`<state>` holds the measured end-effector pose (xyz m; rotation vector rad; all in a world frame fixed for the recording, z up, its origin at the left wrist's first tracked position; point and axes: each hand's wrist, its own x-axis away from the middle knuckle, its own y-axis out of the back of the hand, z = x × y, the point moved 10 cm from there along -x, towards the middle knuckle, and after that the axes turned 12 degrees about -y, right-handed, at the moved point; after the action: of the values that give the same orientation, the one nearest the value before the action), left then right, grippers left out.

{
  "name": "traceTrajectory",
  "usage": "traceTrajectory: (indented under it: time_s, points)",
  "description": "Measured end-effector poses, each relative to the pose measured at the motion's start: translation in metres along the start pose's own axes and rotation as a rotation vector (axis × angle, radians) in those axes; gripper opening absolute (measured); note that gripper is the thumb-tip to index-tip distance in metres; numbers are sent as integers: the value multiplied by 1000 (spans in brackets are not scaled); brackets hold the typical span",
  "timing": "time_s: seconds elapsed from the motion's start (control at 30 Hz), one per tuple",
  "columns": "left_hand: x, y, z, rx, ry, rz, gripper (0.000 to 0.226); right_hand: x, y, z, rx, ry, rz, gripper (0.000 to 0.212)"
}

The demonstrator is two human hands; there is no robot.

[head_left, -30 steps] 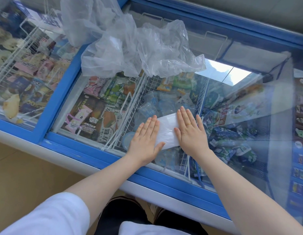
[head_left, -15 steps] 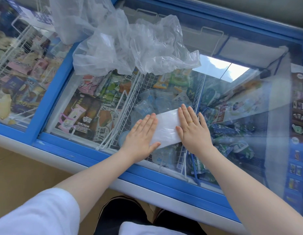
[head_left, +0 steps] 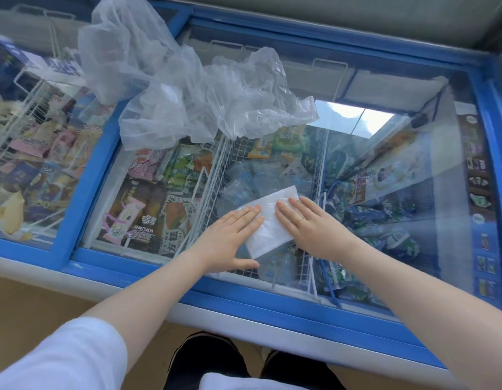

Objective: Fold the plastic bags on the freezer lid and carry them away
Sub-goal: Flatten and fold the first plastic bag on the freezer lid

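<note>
We have one bag down to a small flat rectangle: the folded plastic bag (head_left: 272, 220) lies on the glass freezer lid (head_left: 429, 209), near the front edge, right of centre. Our left hand (head_left: 230, 237) presses flat on its left end, fingers straight and together, thumb spread along the near side. Our right hand (head_left: 308, 223) presses flat on its right end, a ring on one finger. Neither grip closes on anything; both palms are wide and just smoothing the fold. So this bag looks all but finished. Still to do, we judge: the crumpled clear bags (head_left: 188, 94) heaped at the far left of the lid, across the blue frame, remain unfolded. Nothing is lifted yet, and carrying away comes last.
</note>
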<state>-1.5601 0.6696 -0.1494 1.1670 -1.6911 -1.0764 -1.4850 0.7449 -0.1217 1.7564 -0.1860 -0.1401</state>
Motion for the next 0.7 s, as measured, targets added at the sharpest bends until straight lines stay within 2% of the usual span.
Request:
traceTrajectory:
  time_s: [0.07, 0.13, 0.23, 0.27, 0.37, 0.43, 0.5, 0.57, 0.7]
  points:
    - [-3, 5, 3, 19, -9, -25, 100, -4, 10, -2, -56, 3, -55, 39]
    - [-6, 16, 6, 138, -7, -113, 101, -10, 21, -16, -298, -113, -35, 29]
    - [-11, 34, 8, 334, -35, -201, 94, -6, 22, -64, -801, -608, 33, 13]
    - [-13, 39, 11, 447, 8, -236, 83, 1, 19, -78, -955, -778, 12, 10]
    - [-27, 55, 22, 978, 294, -443, 20, 29, 10, -100, -1525, -1175, -199, 12]
    - [-43, 66, 25, 1198, 409, -579, 12, 38, 0, -105, -1787, -1317, -275, 10]
    - [-66, 77, 27, 1238, 453, -637, 10, 37, -3, -114, -1842, -1335, -252, 17]
    - [-90, 87, 32, 1157, 486, -657, 4, 35, -5, -132, -1812, -1319, -229, 24]
    - [-143, 94, 36, 1043, 541, -642, 27, 43, -17, -190, -1617, -1406, -240, 24]
